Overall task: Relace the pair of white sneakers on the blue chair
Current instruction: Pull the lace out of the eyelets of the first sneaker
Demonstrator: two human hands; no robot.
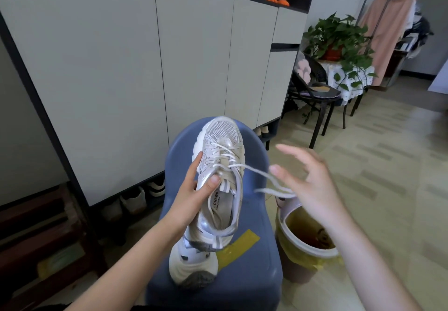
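My left hand (194,189) grips a white and silver sneaker (221,165) by its side, toe pointing away, lifted above the blue chair (254,257). Its white lace (264,177) crosses the lower eyelets and runs loose to the right. My right hand (312,177) is beside the shoe with fingers spread, and the lace end lies blurred across its fingers; whether it is pinched I cannot tell. The second white sneaker (194,264) lies on the chair seat under the first, its worn sole showing.
A bin with a yellow liner (308,240) stands right of the chair. A tall white cabinet (145,68) with shoes under it is behind. A dark chair (320,107) and a potted plant (339,39) stand at the back right.
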